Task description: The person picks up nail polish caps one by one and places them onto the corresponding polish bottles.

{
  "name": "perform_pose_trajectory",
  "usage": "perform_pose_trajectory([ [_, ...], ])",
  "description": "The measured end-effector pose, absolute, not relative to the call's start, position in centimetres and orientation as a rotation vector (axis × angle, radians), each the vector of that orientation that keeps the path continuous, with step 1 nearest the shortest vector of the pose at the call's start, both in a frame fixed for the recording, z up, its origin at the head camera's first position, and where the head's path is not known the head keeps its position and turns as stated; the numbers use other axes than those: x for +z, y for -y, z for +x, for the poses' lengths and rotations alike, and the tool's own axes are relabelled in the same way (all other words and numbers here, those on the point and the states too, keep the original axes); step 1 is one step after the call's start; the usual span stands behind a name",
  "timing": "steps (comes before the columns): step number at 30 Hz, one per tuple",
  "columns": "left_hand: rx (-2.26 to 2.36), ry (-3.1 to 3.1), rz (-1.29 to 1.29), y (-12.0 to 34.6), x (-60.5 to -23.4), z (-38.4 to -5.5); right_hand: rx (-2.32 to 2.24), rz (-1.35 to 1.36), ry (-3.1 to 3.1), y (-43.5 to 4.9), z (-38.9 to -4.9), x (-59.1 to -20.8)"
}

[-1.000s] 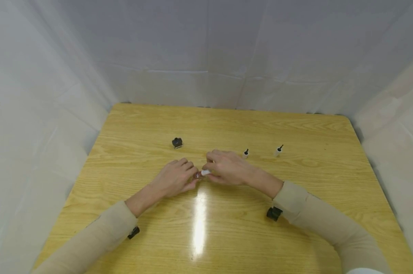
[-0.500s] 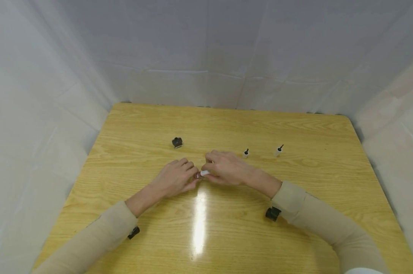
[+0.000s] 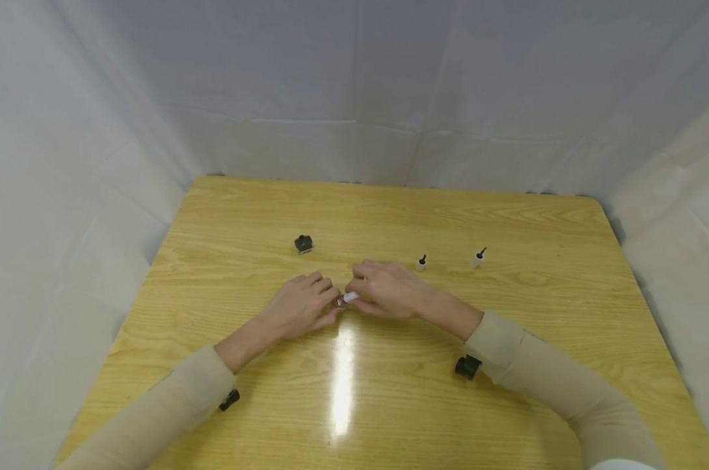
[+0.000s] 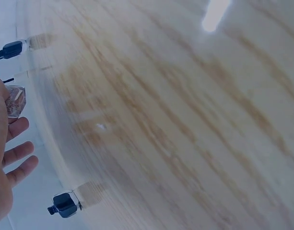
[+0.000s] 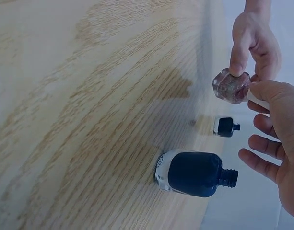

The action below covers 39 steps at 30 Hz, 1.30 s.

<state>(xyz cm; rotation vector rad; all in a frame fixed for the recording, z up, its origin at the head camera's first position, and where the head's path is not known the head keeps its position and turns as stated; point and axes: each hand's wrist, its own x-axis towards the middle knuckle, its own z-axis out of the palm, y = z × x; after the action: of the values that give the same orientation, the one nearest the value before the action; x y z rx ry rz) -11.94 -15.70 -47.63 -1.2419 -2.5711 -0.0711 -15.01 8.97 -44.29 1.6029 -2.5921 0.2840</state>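
Near the table's middle my left hand (image 3: 301, 305) grips a small clear faceted nail polish bottle (image 5: 231, 86) with reddish glitter in it. My right hand (image 3: 392, 287) pinches the white cap (image 3: 351, 297) at the bottle's neck; whether the thread is engaged cannot be seen. In the right wrist view, thumb and fingertips of the left hand (image 5: 257, 45) hold the glass sides, while the right hand's other fingers (image 5: 262, 165) spread away from the cap. Both hands are above the wooden table, the bottle tilted sideways between them.
A dark, uncapped nail polish bottle (image 3: 303, 244) stands beyond the left hand. Another dark uncapped bottle (image 5: 194, 173) shows large in the right wrist view. Two white caps, one nearer (image 3: 422, 263) and one farther right (image 3: 478, 257), stand brush-up on the table (image 3: 413, 405).
My right hand has shifted very slightly left with the white cap, towards the bottle. The left hand and the things standing on the table keep their places.
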Motion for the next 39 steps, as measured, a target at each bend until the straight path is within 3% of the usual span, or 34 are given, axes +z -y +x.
perform_pose_trajectory([
  [39,-0.127,2.504,-1.232,15.5,-47.8,-11.6,0.062,1.566,2.45,-10.5,-14.6,-44.3],
])
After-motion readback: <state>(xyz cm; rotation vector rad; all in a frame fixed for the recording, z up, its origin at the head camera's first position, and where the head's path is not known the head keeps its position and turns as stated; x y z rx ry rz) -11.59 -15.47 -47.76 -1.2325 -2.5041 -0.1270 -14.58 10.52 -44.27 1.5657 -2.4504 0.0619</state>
